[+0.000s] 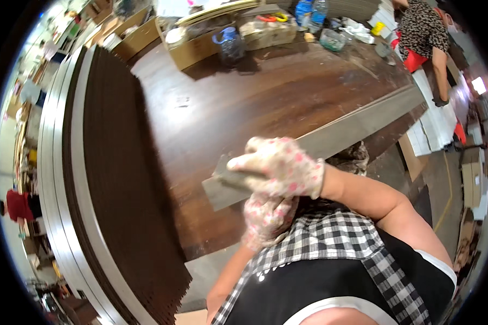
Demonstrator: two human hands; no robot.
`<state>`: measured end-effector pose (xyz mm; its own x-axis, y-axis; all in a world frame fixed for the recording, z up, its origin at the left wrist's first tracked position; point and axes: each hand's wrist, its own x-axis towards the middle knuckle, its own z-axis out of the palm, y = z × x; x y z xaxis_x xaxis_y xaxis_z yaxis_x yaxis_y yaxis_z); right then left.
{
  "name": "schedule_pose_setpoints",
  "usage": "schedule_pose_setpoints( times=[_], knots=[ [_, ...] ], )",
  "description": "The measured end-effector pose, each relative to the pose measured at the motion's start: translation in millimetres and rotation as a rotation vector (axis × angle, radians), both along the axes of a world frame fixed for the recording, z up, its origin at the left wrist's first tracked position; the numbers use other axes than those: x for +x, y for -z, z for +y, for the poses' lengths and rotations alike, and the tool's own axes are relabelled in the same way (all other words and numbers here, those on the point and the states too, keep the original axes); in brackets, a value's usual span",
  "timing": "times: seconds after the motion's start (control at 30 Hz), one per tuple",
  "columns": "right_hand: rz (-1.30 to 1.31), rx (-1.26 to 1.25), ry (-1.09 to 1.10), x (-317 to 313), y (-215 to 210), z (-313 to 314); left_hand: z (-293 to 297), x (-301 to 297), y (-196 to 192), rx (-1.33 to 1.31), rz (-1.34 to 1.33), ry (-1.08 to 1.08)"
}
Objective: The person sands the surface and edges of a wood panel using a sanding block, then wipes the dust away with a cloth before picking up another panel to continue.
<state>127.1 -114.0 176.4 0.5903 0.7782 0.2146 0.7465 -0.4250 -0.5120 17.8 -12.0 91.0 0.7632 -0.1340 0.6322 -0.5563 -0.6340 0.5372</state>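
Observation:
A long grey plank [358, 127] lies slantwise across the brown table, its near left end in front of me. Above that end is my right hand [284, 165], in a white glove with pink dots. Its fingers are closed around a small grey block-like piece [234, 174] that rests on or just over the plank; its exact kind is blurred. My left hand [268, 216], gloved alike, is curled at the plank's near edge, close to my apron. The right hand partly covers it, so what its fingers grip is hidden.
A tall stack of dark boards [119, 179] stands along the table's left side. Behind the brown tabletop [211, 108] are a cardboard box [195, 51], a blue-handled jug [230, 46], plastic bottles [318, 15] and scissors [274, 18]. A co-worker [425, 32] stands at the far right.

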Motion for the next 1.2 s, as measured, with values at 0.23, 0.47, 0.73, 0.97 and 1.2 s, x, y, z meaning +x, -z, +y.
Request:
schedule_pose_setpoints(
  times=[0.23,0.47,0.73,0.97,1.2],
  knots=[
    [-0.234,-0.194,0.518,31.8,0.7,-113.0,-4.6,12.6,0.5,-0.052,-0.067,-0.001],
    [-0.179,-0.149,0.335,30.8,-2.3,-106.9,-8.4,14.2,-13.9,0.051,-0.038,-0.081],
    [-0.166,-0.047,0.388,48.5,-16.8,-141.7,-43.0,47.8,-30.7,0.074,-0.033,-0.031],
    [-0.266,-0.417,0.842,84.6,-22.2,-257.0,-80.9,76.3,-49.6,0.211,0.14,-0.07],
    [0.002,-0.033,0.419,101.2,-24.1,-251.3,-150.2,152.5,-67.4,0.503,0.427,-0.064]
  ],
)
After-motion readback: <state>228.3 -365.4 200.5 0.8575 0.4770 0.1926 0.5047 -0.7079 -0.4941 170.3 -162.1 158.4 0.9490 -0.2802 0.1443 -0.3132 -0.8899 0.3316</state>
